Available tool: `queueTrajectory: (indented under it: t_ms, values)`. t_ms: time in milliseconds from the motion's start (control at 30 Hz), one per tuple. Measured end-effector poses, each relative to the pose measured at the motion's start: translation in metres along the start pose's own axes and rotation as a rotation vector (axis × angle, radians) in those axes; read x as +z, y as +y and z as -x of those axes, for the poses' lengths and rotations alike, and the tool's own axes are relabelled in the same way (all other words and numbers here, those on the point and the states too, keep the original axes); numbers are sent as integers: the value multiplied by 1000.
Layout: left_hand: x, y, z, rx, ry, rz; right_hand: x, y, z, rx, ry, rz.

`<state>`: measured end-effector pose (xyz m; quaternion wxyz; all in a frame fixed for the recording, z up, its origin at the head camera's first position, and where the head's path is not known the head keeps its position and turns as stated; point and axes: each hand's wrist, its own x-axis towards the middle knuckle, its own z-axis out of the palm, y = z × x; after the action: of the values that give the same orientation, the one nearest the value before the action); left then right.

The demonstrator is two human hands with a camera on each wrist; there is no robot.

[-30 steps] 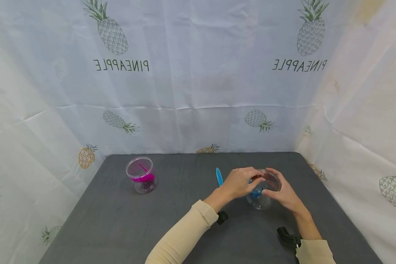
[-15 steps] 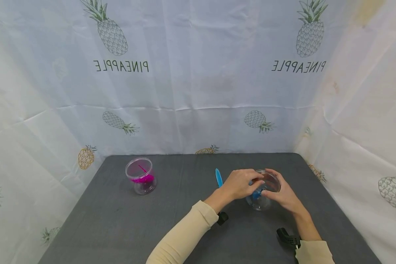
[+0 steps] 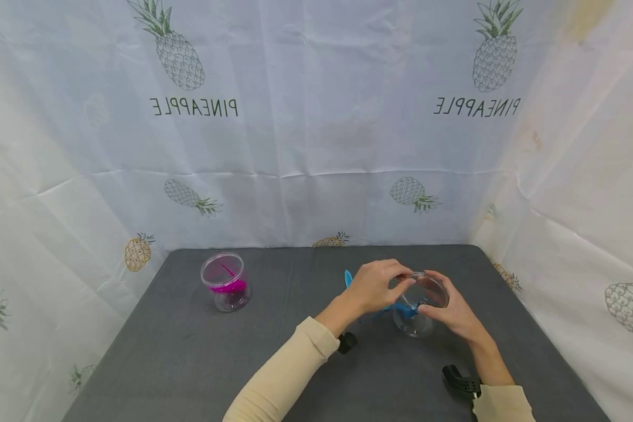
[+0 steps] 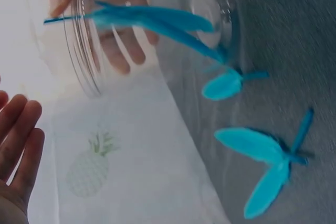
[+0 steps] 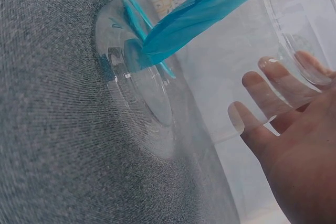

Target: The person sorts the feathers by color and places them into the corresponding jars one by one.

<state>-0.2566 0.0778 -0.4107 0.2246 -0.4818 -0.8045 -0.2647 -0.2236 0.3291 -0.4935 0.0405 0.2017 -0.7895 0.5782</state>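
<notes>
Beige-sleeved, the right hand (image 3: pixel 456 310) curls its fingers round a clear jar (image 3: pixel 412 329); the left hand (image 3: pixel 375 287), fingers loosely straight, is by the rim. Blue feathers (image 5: pixel 207 22) lean inside, loose feathers (image 4: pixel 261 153) lie beside it on dark grey cloth (image 3: pixel 190 351); well leftward, a second jar (image 3: pixel 232 302) contains magenta pieces (image 3: pixel 232 286).

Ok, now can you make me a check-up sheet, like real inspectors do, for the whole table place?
Surface: dark grey table.
Things in use: clear jar with blue feathers inside; loose blue feathers on the table beside it; second clear jar further left, something pink inside.
Clutter: nothing seen.
Left hand: near the first jar's rim, fingers holding nothing; cannot tell if it touches.
Right hand: holds the first jar.
Cables: nothing seen.
Surroundings: white curtain with pineapple pictures.
</notes>
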Motion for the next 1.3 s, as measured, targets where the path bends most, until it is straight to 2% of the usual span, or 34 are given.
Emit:
queueTrajectory:
  t_ms: [200, 500, 733, 967, 1133, 1300]
  values:
    - [-9, -12, 9, -45, -14, -26, 0, 1, 0, -14, 9, 10]
    - [-13, -33, 25, -117, -60, -66, 1, 0, 0, -52, 26, 10]
    - [-15, -46, 38, -217, -156, -101, 0, 0, 0, -63, 20, 9]
    - [-11, -59, 52, -360, -261, -27, 0, 0, 0, -62, 13, -6]
    - [-9, -67, 58, -406, -333, -20, 0, 0, 0, -55, 16, -7]
    - [-4, -74, 64, -442, -424, -51, 0, -1, 0, -47, 22, 6]
